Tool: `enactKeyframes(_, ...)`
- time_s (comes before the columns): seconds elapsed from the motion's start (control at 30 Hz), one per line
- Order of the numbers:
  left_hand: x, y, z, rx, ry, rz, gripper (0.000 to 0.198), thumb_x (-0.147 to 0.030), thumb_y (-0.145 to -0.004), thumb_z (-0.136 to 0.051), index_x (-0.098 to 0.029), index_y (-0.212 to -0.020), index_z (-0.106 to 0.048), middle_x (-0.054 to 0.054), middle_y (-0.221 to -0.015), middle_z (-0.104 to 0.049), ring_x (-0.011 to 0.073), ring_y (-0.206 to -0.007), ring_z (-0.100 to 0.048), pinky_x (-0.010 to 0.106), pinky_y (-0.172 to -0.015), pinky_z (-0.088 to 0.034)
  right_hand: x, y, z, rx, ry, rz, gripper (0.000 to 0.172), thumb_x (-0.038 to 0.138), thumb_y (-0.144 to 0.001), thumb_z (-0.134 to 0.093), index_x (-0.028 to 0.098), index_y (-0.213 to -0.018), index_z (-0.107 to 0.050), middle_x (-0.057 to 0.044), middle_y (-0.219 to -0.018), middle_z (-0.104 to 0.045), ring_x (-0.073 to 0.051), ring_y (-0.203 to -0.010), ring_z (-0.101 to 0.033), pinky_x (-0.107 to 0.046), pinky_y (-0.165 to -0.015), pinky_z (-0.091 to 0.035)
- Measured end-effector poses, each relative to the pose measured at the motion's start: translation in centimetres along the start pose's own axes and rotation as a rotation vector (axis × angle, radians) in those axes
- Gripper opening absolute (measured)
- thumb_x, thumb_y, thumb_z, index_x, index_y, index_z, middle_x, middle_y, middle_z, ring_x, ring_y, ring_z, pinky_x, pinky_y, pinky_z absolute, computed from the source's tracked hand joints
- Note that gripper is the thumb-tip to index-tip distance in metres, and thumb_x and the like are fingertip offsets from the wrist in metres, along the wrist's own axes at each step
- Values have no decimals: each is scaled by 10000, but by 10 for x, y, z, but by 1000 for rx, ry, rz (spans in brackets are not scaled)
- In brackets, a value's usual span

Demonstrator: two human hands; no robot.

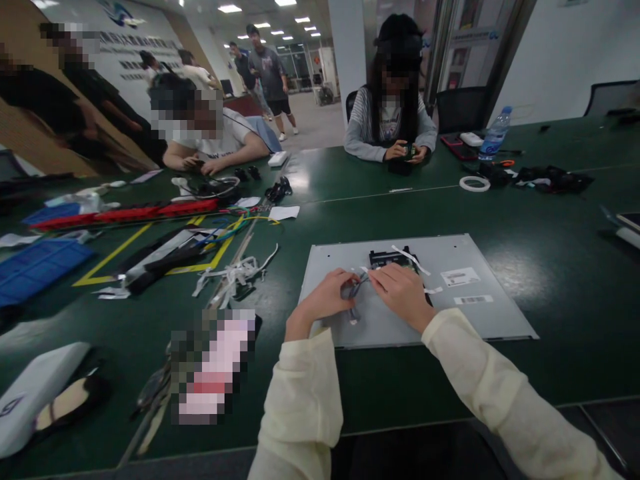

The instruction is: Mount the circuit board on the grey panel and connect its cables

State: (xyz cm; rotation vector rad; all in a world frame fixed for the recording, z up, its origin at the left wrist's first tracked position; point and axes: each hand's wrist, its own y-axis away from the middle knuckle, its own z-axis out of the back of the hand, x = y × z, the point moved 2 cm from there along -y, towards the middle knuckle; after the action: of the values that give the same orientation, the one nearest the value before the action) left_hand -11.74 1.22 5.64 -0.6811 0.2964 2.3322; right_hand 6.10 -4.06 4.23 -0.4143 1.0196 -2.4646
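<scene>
A flat grey metal panel (480, 267) lies on the table before me, with printed labels on its right part. My left hand (327, 293) is over the panel's left side, closed around a looped thin grey cable (354, 312). Close beside it, my right hand (400, 293) pinches at the cable's upper end, where a bit of white shows; its fingers hide what exactly they grip. Behind that hand, a black part with a circuit board (387, 257) sits on the panel, partly covered. A narrow white strip (413, 259) lies across it.
Left of the panel lie crumpled white strips (237, 277) and a blurred-out phone (220, 367). Farther left are a blue tray (47, 267) and a white device (43, 393). Across the table, two people sit working, near a tape roll (474, 184) and a water bottle (496, 133).
</scene>
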Motion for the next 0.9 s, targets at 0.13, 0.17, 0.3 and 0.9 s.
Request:
enactKeyframes(0.13,3,4,5,70,12,6,489,-168,-616,-653,-172,-1100,-585,67,-1084,-563,229,-1060,-507,356,-957,-404,6,0,-5,48,-9,24,196,182,-926,-471,165,-909,-666,-54,-771,-639,-164,-776,-549,-291,-718,-375)
enactKeyframes(0.17,4,5,6,71,16,18,477,-159,-618,-643,-174,-1091,-590,63,-1073,-567,222,-1039,-514,346,-939,-411,7,0,-6,59,-14,33,196,184,-927,-470,165,-907,-665,-54,-775,-640,-164,-785,-551,-291,-728,-377)
enactKeyframes(0.3,11,5,7,69,74,113,393,-113,-638,-577,-185,-1022,-613,24,-938,-600,162,-860,-557,272,-805,-442,12,2,-10,111,-30,61,199,177,-930,-460,166,-917,-658,-55,-788,-641,-166,-819,-558,-289,-773,-381)
enactKeyframes(0.9,22,9,9,144,123,300,191,-224,-678,-554,-175,-831,-658,-33,-636,-596,115,-603,-539,211,-585,-382,27,2,-20,311,-54,113,155,175,-899,-508,171,-822,-642,-58,-785,-597,-177,-811,-520,-288,-660,-386)
